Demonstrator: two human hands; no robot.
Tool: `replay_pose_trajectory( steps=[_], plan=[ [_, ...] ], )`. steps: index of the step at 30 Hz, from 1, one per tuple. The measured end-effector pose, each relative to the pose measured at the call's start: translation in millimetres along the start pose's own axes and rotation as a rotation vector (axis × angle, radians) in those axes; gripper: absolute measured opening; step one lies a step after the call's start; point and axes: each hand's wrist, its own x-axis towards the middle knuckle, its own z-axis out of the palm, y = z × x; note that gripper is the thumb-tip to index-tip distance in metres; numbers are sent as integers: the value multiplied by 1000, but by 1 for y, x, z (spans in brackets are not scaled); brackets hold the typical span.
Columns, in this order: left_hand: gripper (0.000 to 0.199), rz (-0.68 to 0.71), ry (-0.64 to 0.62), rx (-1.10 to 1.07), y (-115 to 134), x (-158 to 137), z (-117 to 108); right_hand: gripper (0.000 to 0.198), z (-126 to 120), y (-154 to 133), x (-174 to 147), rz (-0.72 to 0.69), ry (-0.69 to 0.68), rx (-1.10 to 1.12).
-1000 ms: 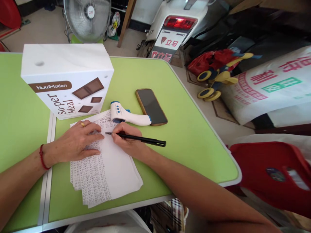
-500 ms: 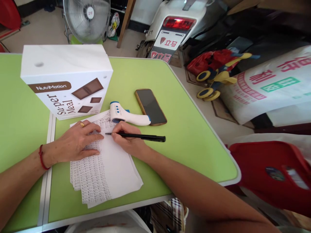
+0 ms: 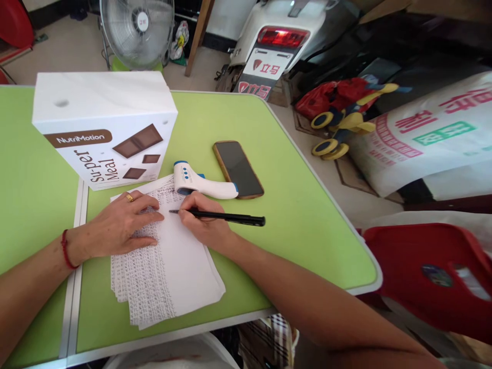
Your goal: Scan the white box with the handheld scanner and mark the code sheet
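Note:
My right hand (image 3: pixel 203 220) pinches a black pen (image 3: pixel 234 218) whose tip points left, close to the upper part of a stack of paper (image 3: pixel 192 277). Whether the tip touches the sheet I cannot tell. Rows of small handwriting cover the left part of the top sheet; its right part is blank. My left hand (image 3: pixel 128 223) lies on the written side with its fingers spread, wearing a ring and a red bracelet. Just beyond my right hand, a white and blue infrared thermometer (image 3: pixel 207 187) rests over the paper's top edge, its handle against a phone (image 3: pixel 240 169).
A white NutriMotion box (image 3: pixel 103 97) stands at the back left of the green table (image 3: pixel 307 230). Beyond the table are a fan (image 3: pixel 136 31) and a white scooter (image 3: pixel 280 36). To the right are a red chair (image 3: pixel 426 271) and a large printed sack (image 3: pixel 430 133).
My right hand and the pen have shifted very slightly to the right. My left hand, the paper and the other things on the table look the same.

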Motion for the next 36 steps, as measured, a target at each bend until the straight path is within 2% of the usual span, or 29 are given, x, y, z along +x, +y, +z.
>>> replay_pose_trajectory(
  steps=[10, 15, 18, 27, 31, 34, 36],
  plan=[
    [34, 2, 2, -10, -1, 0, -1, 11, -1, -4, 0, 19, -1, -72],
    [34, 22, 18, -12, -1, -1, 0, 13, -2, -2, 0, -9, -18, 28],
    [33, 15, 14, -10, -1, -1, 0, 12, -1, -1, 2, -3, 33, 56],
    [33, 4, 3, -11, 0, 0, 0, 11, 0, -3, 3, 0, 38, -100],
    [34, 7, 17, 0, -1, 0, 1, 13, 2, -6, 0, -137, 96, -187],
    [31, 25, 44, 16, 0, 0, 1, 14, 0, -8, -3, -391, 146, -248],
    [21, 57, 131, 21, 1, 0, 0, 18, -3, -10, -5, -567, 130, -342]
  ],
)
